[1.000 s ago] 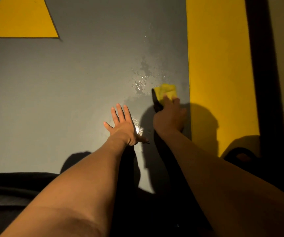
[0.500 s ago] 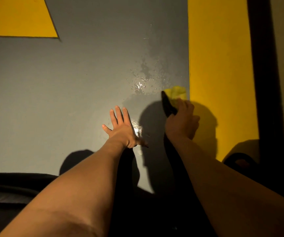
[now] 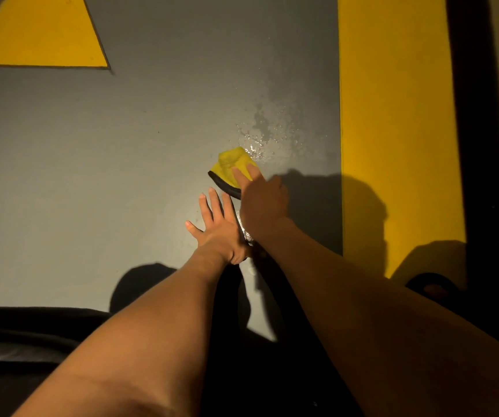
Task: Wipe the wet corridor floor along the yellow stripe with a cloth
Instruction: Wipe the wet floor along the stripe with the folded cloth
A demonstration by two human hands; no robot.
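Bare forearms — no sleeves, dark trousers (image 3: 16, 341)

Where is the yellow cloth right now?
In the head view, the cloth lies on the grey floor under the right hand, just below the wet patch, left of the yellow stripe.

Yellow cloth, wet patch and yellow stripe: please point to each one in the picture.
yellow cloth (image 3: 229, 165), head view, on its bright top fold.
wet patch (image 3: 267, 136), head view, on the shiny droplets on the grey floor.
yellow stripe (image 3: 392, 115), head view, on its lit middle.
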